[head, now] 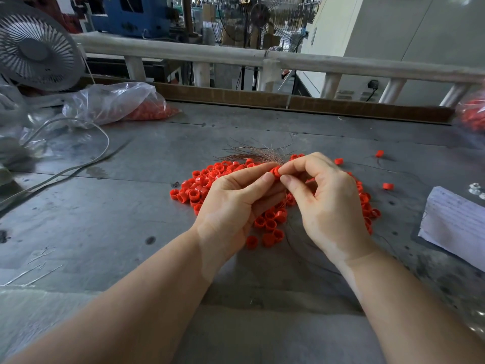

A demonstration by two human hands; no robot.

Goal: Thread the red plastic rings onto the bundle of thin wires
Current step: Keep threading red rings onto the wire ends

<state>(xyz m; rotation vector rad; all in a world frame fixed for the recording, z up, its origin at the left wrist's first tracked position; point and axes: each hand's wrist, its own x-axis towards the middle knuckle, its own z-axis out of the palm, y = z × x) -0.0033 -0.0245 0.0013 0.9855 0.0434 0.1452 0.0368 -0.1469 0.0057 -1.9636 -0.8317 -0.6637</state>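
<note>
We read no legible writing. Our left hand (231, 203) and right hand (325, 200) pinch one red ring (276, 171) at the wire bundle (252, 153), above the ring pile (202, 185) on the desk (105, 219).

A grey, scuffed metal worktop (110, 227) carries a loose heap of small red plastic rings (199, 185) directly under the hands. Far left of them lie a clear plastic bag of red rings (118, 103) and a grey cable (65, 172); right, a white lined paper sheet (454, 222).

Factory floor, metal workbench (105, 232), blue machinery (131, 15), standing fans (259, 14)
</note>
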